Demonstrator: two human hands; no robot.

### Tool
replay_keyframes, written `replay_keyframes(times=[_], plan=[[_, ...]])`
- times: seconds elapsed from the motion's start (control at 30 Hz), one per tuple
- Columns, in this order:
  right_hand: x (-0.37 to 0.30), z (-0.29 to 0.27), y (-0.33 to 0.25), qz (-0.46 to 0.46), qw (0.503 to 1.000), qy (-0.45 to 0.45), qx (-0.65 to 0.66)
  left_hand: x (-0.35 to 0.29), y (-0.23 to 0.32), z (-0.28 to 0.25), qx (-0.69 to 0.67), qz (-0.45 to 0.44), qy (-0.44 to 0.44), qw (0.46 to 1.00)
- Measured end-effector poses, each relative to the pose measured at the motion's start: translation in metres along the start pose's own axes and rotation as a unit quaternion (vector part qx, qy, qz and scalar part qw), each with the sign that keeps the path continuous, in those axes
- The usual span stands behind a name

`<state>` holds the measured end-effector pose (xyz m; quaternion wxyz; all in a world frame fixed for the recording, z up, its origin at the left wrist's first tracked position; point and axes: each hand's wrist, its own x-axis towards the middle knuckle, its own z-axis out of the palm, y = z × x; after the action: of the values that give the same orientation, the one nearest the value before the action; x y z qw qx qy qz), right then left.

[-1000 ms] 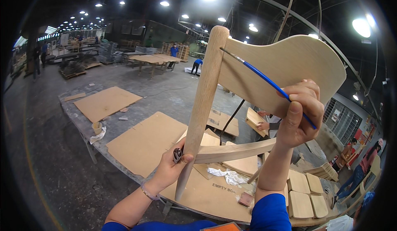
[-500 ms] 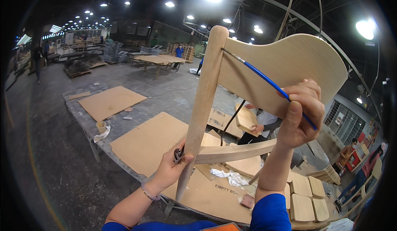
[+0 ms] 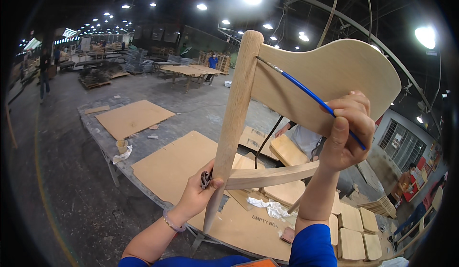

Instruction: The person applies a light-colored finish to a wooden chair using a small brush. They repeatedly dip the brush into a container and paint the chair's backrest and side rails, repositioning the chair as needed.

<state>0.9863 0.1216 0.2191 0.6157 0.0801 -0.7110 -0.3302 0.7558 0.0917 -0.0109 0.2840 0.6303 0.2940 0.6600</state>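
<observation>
I hold a bare wooden chair frame (image 3: 330, 80) up in front of me, its round leg (image 3: 234, 119) running upward and its curved back panel to the right. My left hand (image 3: 198, 195) grips the lower part of that leg where a cross rail (image 3: 272, 175) joins it, with a small dark roll pinched under the thumb. My right hand (image 3: 346, 131) holds a thin blue-handled brush (image 3: 306, 91). The brush tip touches the joint between the leg and the back panel.
Below is a long workbench (image 3: 143, 171) covered with cardboard sheets, a white rag (image 3: 267, 207) and stacked wooden seat panels (image 3: 354, 233). Another person (image 3: 301, 135) leans over the bench behind the chair. More people and tables stand far back in the factory hall.
The other person behind the chair has come further into sight. The view has turned slightly; both hands keep their grip and the brush stays at the joint.
</observation>
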Motion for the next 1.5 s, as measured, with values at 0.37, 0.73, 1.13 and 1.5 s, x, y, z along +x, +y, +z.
replay_keyframes(times=[0.37, 0.73, 1.13, 1.5], plan=[[0.002, 0.01, -0.003, 0.014, 1.0, 0.006, 0.018, -0.002, 0.002, -0.009, -0.005, -0.017, 0.009, 1.0], [0.007, 0.013, -0.003, 0.007, 1.0, 0.007, 0.018, -0.004, 0.012, -0.012, -0.025, -0.047, 0.002, 0.999], [0.009, 0.02, -0.003, 0.011, 0.999, 0.013, 0.029, -0.006, 0.013, -0.018, -0.014, -0.049, 0.006, 0.999], [0.012, 0.031, -0.007, 0.017, 0.999, 0.033, 0.036, -0.009, 0.016, -0.025, -0.008, -0.046, 0.018, 0.999]])
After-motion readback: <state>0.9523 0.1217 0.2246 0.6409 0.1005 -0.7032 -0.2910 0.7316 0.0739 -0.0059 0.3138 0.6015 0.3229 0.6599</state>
